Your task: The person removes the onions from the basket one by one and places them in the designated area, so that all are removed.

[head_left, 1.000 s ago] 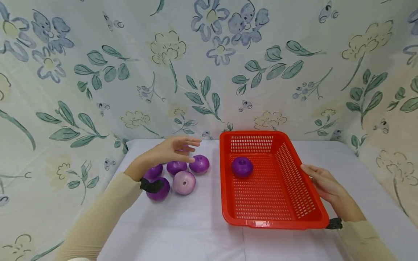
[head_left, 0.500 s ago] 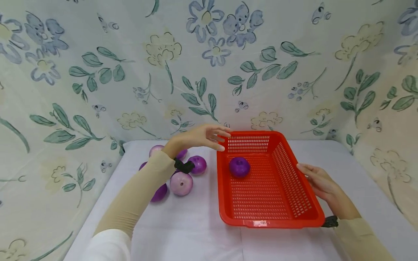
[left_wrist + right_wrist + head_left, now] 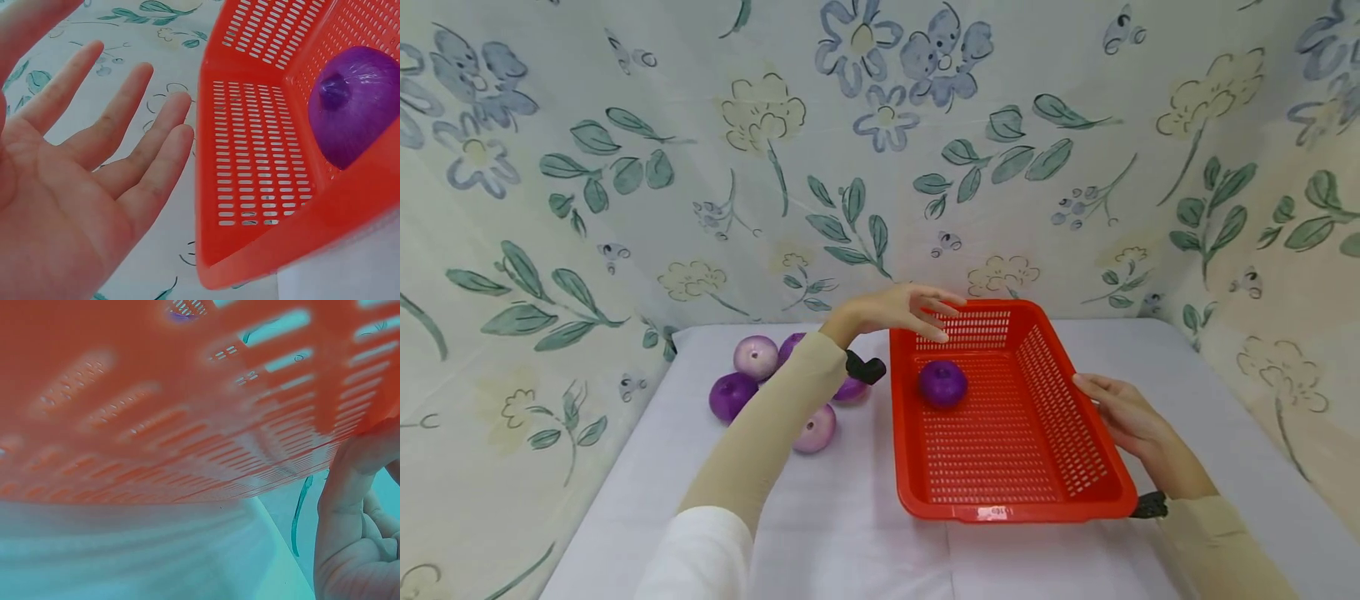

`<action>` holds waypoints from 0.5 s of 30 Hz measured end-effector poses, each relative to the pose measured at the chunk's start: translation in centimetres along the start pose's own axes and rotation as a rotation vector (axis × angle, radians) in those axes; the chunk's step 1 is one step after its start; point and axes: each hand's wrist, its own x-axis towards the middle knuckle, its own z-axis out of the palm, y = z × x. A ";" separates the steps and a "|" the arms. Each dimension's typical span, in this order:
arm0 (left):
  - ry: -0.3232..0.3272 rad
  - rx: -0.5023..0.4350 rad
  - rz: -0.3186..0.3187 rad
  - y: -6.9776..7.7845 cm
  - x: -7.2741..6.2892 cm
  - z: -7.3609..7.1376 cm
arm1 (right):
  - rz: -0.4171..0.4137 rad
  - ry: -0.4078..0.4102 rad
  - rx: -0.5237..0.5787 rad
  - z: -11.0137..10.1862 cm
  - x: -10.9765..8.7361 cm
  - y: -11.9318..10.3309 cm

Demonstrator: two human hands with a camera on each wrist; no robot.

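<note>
My left hand [image 3: 904,313] hovers by the far left corner of a red plastic basket [image 3: 1015,510]. Its fingers are spread and nothing is in them, as the left wrist view of the hand [image 3: 81,162] shows. One purple onion [image 3: 943,383] lies inside the basket, towards its left side; the left wrist view has this onion [image 3: 356,103] too. At the basket's right rim my right hand [image 3: 1131,417] grips the edge, thumb on top. In the right wrist view, curled fingers [image 3: 359,506] meet the slotted basket wall [image 3: 187,431].
Several purple onions lie grouped on the white cloth left of the basket, among them a dark onion [image 3: 732,397] and a paler onion [image 3: 815,429]. My left forearm [image 3: 767,425] hides part of the group. A floral curtain [image 3: 842,167] stands behind the table [image 3: 850,533].
From above the onions, my left hand has moved right to the basket's far left corner, empty throughout. The right hand stays on the rim. The whole view has shifted slightly.
</note>
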 end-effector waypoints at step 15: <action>-0.222 0.102 -0.090 -1.6 4.0 1.2 | -0.022 -0.019 -0.008 -0.1 0.0 0.0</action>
